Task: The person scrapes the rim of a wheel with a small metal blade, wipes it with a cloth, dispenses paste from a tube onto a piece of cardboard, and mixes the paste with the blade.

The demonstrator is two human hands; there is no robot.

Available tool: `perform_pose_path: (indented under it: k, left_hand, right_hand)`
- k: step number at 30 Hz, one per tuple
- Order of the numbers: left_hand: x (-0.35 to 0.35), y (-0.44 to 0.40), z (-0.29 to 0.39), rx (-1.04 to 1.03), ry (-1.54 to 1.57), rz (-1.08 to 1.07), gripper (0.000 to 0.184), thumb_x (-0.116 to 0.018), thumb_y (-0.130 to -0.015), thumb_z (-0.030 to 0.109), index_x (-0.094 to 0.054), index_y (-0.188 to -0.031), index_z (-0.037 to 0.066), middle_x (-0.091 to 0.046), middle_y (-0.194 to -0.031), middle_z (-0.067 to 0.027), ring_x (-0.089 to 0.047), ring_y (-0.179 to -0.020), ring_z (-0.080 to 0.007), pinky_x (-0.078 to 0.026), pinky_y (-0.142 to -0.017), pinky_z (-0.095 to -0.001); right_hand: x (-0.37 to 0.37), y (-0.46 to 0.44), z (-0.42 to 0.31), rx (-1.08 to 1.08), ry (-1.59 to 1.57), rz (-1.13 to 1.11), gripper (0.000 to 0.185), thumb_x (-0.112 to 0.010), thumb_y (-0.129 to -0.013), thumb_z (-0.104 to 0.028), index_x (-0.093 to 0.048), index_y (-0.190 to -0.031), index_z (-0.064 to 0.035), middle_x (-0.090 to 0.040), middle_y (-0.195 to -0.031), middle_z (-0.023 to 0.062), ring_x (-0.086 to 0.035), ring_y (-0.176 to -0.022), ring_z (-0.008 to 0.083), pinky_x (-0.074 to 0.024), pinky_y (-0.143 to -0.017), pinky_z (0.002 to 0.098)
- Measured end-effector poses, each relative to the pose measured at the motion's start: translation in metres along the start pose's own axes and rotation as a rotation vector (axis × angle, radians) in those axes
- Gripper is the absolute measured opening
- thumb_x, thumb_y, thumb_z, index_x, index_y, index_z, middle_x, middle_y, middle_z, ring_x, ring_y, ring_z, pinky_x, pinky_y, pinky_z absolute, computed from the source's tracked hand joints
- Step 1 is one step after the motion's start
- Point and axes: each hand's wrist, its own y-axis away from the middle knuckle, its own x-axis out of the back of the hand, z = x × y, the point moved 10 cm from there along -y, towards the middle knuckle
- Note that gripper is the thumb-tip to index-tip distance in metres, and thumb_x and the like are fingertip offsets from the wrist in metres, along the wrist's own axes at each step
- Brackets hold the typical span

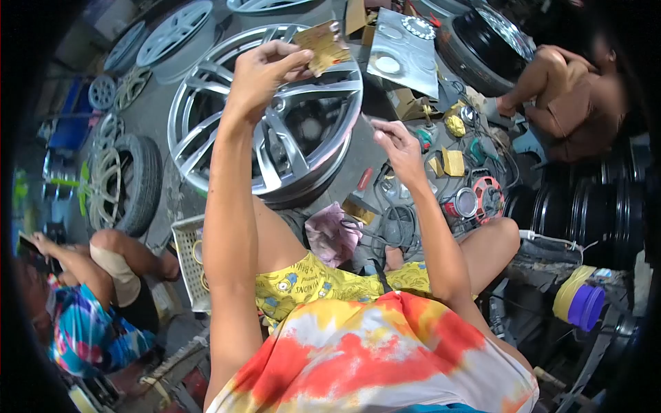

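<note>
My left hand (265, 72) is raised over the far part of a silver alloy wheel rim (275, 165). It pinches a ragged yellow-brown piece of sandpaper (322, 47) between thumb and fingers. To the right of the rim is my right hand (399, 148), its thumb and fingers drawn together. Something thin and pale seems to show at its fingertips, too small to name. The rim lies face up on the floor before my knees, with wide polished spokes. A pink cloth (333, 234) lies between my legs.
A seated person (571, 103) is at the right, another person (96, 316) at the left. Tools and cables (399, 224), an open can (463, 203) and yellow sandpaper pieces (452, 162) clutter the right floor. A basket (191, 265), tyre (141, 182) and black rims (585, 213) stand around.
</note>
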Motion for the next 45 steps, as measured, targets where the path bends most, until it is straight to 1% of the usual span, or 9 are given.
perform_pose_path:
  k: [2,6,9,15,19,29,39,43,45]
  left_hand:
    - [-0.001,-0.002,-0.004,0.039,-0.008,0.026,0.013,-0.077,-0.089,0.01,-0.066,-0.091,0.002,-0.063,-0.078,0.0007,-0.058,-0.067,-0.0043,-0.06,-0.082,-0.0267]
    - [-0.006,-0.003,-0.012,0.063,0.003,-0.014,0.013,-0.077,-0.089,0.01,-0.066,-0.091,0.002,-0.061,-0.074,0.0015,-0.056,-0.063,-0.0044,-0.059,-0.082,-0.0249]
    - [-0.01,-0.003,-0.013,0.086,0.005,-0.001,0.014,-0.076,-0.09,0.01,-0.066,-0.092,0.001,-0.061,-0.075,0.0006,-0.057,-0.064,-0.0052,-0.058,-0.08,-0.0242]
    - [-0.012,-0.006,-0.023,0.085,0.002,-0.026,0.013,-0.075,-0.09,0.008,-0.065,-0.094,0.0,-0.064,-0.081,-0.003,-0.063,-0.072,-0.0084,-0.059,-0.083,-0.0279]
    - [-0.003,-0.009,-0.026,0.074,0.027,-0.013,0.012,-0.074,-0.091,0.007,-0.065,-0.094,0.0,-0.065,-0.085,-0.0047,-0.062,-0.072,-0.0091,-0.06,-0.084,-0.0294]
    - [-0.006,-0.006,-0.017,0.066,0.037,-0.004,0.012,-0.073,-0.091,0.006,-0.064,-0.094,-0.001,-0.06,-0.078,-0.0014,-0.057,-0.066,-0.0063,-0.06,-0.086,-0.0309]
    - [-0.01,-0.003,-0.013,0.056,0.016,0.014,0.012,-0.074,-0.092,0.008,-0.065,-0.093,0.0,-0.058,-0.071,0.0015,-0.053,-0.06,-0.003,-0.06,-0.085,-0.0301]
    - [-0.009,-0.003,-0.012,0.045,0.035,0.0,0.013,-0.074,-0.091,0.009,-0.065,-0.091,0.0,-0.057,-0.07,0.0029,-0.052,-0.059,-0.002,-0.06,-0.085,-0.0298]
    - [-0.01,-0.003,-0.01,0.04,0.026,-0.006,0.013,-0.074,-0.091,0.01,-0.065,-0.09,0.001,-0.056,-0.07,0.0031,-0.051,-0.059,-0.0021,-0.06,-0.084,-0.0292]
  right_hand:
    - [-0.002,-0.009,0.034,-0.07,-0.308,0.108,0.03,-0.065,-0.1,-0.015,-0.066,-0.125,0.001,-0.063,-0.109,0.0002,-0.063,-0.103,0.0119,-0.0497,-0.095,0.0267]
    - [-0.033,-0.021,0.061,-0.079,-0.398,0.195,0.03,-0.065,-0.099,-0.012,-0.065,-0.127,-0.0007,-0.067,-0.117,0.0043,-0.063,-0.105,0.0122,-0.05,-0.097,0.028]
    - [-0.054,-0.008,0.073,-0.132,-0.622,0.294,0.027,-0.068,-0.096,-0.012,-0.068,-0.121,-0.0005,-0.069,-0.105,0.0003,-0.065,-0.097,0.0114,-0.0494,-0.09,0.025]
    - [-0.054,0.029,0.057,-0.074,-0.366,0.317,0.025,-0.069,-0.095,-0.012,-0.068,-0.118,-0.0026,-0.067,-0.106,0.0022,-0.064,-0.093,0.0105,-0.05,-0.083,0.0252]
    - [-0.039,0.026,0.046,0.036,-0.134,0.39,0.024,-0.07,-0.091,-0.01,-0.07,-0.114,-0.0037,-0.065,-0.1,0.0062,-0.065,-0.091,0.0158,-0.0505,-0.082,0.0286]
    - [-0.015,-0.022,0.059,0.057,-0.216,0.361,0.024,-0.067,-0.095,-0.012,-0.071,-0.117,-0.0026,-0.066,-0.103,0.007,-0.065,-0.092,0.0151,-0.0512,-0.082,0.0286]
    - [-0.055,0.045,0.042,-0.002,-0.164,0.278,0.023,-0.065,-0.096,-0.013,-0.07,-0.116,-0.0025,-0.064,-0.098,0.004,-0.06,-0.083,0.0107,-0.0474,-0.073,0.0266]
    - [-0.056,0.046,0.049,-0.028,-0.325,0.247,0.023,-0.057,-0.102,-0.014,-0.067,-0.115,0.0014,-0.065,-0.102,0.0019,-0.062,-0.089,0.0095,-0.0484,-0.077,0.0241]
    - [-0.05,0.031,0.074,-0.197,-0.702,0.323,0.025,-0.054,-0.105,-0.017,-0.064,-0.118,0.0018,-0.066,-0.104,0.0029,-0.063,-0.092,0.0102,-0.0506,-0.082,0.025]
